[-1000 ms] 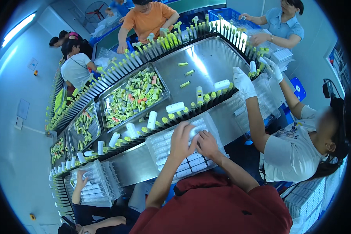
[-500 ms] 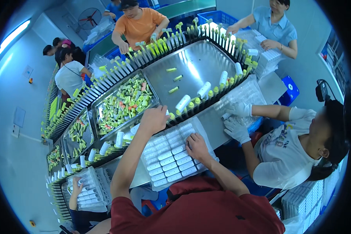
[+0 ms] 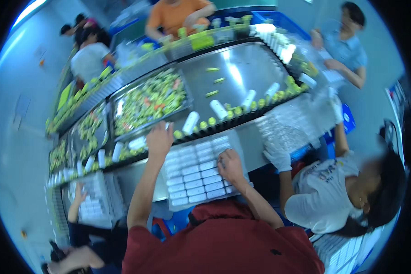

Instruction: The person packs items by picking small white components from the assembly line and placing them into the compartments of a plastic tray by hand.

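My left hand [image 3: 160, 139] reaches over the near edge of the conveyor, fingers bent; a small whitish piece shows between them, too blurred to name. Beside it, a white oblong plastic case [image 3: 190, 122] leans on the yellow-green holders [image 3: 212, 121]. My right hand [image 3: 230, 166] rests over the right side of a clear plastic tray [image 3: 172, 206] in front of me. Its fingers are curled down together, and what they hold is hidden. White oblong cases [image 3: 196, 184] fill the tray's near rows, while the far rows look like bare clear cells.
Metal trays stand inside the conveyor loop, one with a heap of yellow-green pieces [image 3: 155, 102], another with a few pieces on bare metal [image 3: 201, 86]. To my right, a gloved co-worker [image 3: 333, 196] handles clear plastic trays [image 3: 292, 121]. Another person's hand [image 3: 80, 194] works at a tray on the left.
The whole view has shifted and blurred. My left hand has moved left along the conveyor edge; my right hand stays at the tray. The co-worker's gloved hands have moved apart.
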Available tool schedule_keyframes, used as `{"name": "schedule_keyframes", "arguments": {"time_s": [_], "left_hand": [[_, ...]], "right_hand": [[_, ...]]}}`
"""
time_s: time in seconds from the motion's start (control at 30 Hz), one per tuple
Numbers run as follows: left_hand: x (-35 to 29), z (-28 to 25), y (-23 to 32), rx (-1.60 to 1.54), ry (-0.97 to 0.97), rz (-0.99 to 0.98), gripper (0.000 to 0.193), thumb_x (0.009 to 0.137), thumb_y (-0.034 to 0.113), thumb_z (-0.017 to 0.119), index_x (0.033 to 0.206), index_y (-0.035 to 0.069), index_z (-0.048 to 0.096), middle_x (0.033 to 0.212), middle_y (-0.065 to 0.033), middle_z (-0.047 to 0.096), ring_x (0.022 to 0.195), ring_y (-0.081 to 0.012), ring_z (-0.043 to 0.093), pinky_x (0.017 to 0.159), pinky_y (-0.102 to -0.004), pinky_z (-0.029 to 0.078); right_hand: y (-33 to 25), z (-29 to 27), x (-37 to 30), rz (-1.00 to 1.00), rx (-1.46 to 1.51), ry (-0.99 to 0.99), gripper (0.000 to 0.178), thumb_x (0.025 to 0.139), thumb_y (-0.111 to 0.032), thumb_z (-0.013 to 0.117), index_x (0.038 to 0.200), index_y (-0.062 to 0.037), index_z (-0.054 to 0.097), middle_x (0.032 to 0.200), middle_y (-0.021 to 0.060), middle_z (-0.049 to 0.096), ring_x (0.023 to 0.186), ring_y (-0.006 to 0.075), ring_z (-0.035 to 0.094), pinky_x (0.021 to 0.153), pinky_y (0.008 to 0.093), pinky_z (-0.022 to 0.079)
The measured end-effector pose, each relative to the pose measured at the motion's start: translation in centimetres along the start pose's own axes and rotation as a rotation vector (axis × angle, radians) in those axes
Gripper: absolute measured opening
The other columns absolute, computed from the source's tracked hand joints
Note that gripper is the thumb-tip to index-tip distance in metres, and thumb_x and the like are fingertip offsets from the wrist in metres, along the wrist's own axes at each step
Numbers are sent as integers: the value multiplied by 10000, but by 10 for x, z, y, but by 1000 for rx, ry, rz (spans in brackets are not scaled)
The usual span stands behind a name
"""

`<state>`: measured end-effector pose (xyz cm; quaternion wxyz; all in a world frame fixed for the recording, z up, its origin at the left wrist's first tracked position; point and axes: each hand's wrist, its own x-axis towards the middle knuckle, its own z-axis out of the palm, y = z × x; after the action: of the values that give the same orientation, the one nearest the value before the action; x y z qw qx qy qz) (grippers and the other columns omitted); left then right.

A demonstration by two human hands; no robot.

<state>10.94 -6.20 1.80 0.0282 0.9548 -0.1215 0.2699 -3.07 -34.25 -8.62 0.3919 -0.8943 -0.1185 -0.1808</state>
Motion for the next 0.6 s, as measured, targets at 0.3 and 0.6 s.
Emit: {"name": "schedule_keyframes", "arguments": {"time_s": [0.3, 0.6], "left_hand": [[-25, -23, -61, 12, -147, -196, 417, 1093, 410, 622, 1133, -4, 644, 1021, -220, 762, 881, -433, 752, 730, -538, 599], [-50, -26, -120, -38, -219, -408, 446, 1079, 360, 587, 1315, -5, 688, 1256, -255, 728, 1207, -458, 671, 1187, -583, 398]], "right_hand": [[2, -5, -1, -5, -21, -8, 107, 845, -48, 703, 942, -36, 660, 976, 164, 625, 963, 404, 591, 871, 522, 485], [-4, -2, 0, -63, -53, 27, 159, 832, -88, 732, 965, -41, 658, 1020, 164, 634, 994, 381, 611, 887, 501, 488]]}}
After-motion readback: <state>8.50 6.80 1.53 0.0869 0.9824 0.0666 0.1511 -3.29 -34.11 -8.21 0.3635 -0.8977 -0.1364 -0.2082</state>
